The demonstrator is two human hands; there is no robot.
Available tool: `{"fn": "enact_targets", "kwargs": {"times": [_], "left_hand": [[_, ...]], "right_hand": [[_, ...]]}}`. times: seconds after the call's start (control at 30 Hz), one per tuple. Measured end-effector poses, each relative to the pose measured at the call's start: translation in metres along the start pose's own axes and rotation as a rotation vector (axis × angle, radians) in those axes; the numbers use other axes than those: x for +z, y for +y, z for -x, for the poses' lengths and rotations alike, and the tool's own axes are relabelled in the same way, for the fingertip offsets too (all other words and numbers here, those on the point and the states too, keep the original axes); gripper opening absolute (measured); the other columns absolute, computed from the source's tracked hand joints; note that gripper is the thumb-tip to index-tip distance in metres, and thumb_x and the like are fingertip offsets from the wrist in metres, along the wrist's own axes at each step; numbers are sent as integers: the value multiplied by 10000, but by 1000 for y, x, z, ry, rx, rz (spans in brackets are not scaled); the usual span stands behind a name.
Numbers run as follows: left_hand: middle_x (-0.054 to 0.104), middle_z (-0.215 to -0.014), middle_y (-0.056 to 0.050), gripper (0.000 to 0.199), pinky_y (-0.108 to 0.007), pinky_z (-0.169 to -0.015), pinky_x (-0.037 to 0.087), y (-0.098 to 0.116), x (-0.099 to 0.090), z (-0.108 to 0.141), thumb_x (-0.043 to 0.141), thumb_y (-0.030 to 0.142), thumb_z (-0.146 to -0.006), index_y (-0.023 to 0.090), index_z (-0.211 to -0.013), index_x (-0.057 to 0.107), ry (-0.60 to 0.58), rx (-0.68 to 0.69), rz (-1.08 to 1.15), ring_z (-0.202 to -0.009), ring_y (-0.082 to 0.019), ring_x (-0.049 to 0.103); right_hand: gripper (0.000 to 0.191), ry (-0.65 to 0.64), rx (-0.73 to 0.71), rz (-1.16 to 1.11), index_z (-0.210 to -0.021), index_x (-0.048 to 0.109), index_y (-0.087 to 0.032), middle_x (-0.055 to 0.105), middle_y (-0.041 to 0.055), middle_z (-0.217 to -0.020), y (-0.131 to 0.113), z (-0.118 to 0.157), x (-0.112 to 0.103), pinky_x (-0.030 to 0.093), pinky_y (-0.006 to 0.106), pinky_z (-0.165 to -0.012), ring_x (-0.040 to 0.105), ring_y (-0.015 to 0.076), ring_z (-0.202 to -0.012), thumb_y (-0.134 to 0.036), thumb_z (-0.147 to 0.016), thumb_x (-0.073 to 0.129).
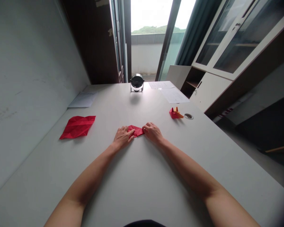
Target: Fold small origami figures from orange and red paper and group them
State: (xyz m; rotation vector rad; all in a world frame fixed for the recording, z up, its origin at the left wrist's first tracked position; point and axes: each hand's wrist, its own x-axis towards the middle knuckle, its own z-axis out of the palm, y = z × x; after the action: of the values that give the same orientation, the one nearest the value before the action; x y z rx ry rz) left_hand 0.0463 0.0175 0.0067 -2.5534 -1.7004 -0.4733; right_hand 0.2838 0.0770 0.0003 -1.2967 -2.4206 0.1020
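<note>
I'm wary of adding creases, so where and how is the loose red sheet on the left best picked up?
Probably pinch the red sheet lightly at its near right corner, with the left hand coming from the right, the side it is on. The sheet is unevenly creased, and the shadow by that corner suggests it stands slightly off the table.

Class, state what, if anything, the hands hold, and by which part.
The folded red paper, by both ends: left hand on its left end, right hand on its right. Whether pinched or pressed is unclear.
</note>
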Motion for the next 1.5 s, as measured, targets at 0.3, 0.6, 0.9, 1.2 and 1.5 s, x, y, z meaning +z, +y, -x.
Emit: {"fn": "enact_targets", "kwargs": {"times": [0.3, 0.6, 0.9, 1.2, 1.5], "left_hand": [[397, -1538, -104, 552, -473, -1132, 315, -10, 18, 0, 479, 408, -976, 299, -1512, 400, 2, 35, 61, -1388, -298, 362], [517, -1449, -114, 570, -516, -1178, 272, -15, 12, -3, 510, 367, -971, 253, -1516, 389, 150, -49, 206, -1333, -287, 461], [724, -1057, -53, 292, -416, -995, 441, -20, -6, -2, 519, 193, -956, 258, -1189, 682, 344, -156, 461, -1002, -225, 631], [733, -1058, -48, 316, -403, -1039, 406, -8, -16, -1, 465, 239, -978, 255, -1195, 694, 285, -132, 533, -1013, -219, 624], [672, -883, -29, 311, -270, -690, 493, -24, -1, -5, 595, 357, -878, 198, -1128, 691, 279, -408, 1163, -742, -152, 616]], "right_hand": [[195, -92, 237, -163, -989, 699, -245, 709, 34, -906, -7, -1, 1, 369, 278, -694, 606, 177, -798, -369, -951, 554], [187, -108, 218, -600, -802, 613, -212, 648, -23, -712, -8, -1, 6, 357, 246, -615, 524, 135, -646, -385, -869, 588], [177, -93, 149, -533, -800, 623, -211, 657, -15, -731, -17, 4, 6, 358, 244, -631, 513, 129, -644, -353, -885, 559], [265, -127, 108, -532, -810, 676, -216, 615, -25, -659, -32, 7, -1, 346, 239, -600, 477, 123, -600, -428, -905, 547], [422, -92, 164, -876, -750, 631, -179, 528, -22, -630, -19, 4, -3, 311, 241, -545, 426, 120, -589, -564, -894, 536]]}}
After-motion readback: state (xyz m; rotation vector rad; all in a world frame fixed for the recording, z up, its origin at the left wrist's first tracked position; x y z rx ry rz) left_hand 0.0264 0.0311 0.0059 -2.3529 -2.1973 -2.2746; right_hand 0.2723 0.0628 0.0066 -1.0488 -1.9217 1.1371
